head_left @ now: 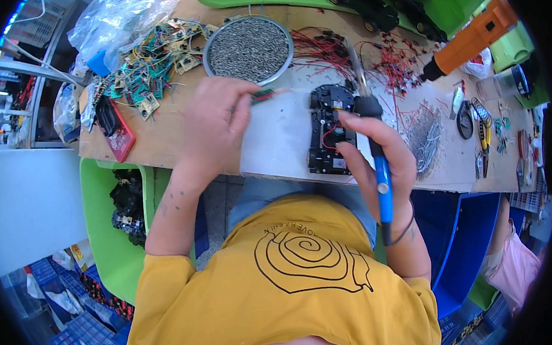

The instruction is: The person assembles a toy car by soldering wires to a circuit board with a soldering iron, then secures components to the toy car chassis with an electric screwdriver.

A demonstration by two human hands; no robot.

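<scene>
Left hand (218, 116) pinches green piece (262, 96); right hand (387, 148) grips soldering iron (382, 182), black chassis (324, 135) between.
Better keep tip (350, 48) off red wires (398, 65) beyond right hand.

Left hand (226, 112) holds a green board (261, 96); right hand (397, 157), a soldering iron (383, 182) (blue-handled)

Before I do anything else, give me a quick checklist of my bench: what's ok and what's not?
1. Soldering iron in the right hand: ok, its tip points away from your body.
2. Iron hot: cannot tell.
3. Small green piece secure: ok, pinched at the left hand's fingertips.
4. Black car base supported: ok, lying on the white work surface.
5. Loose bits tidied: not ok, silvery clippings lie scattered right of the car base.
</scene>
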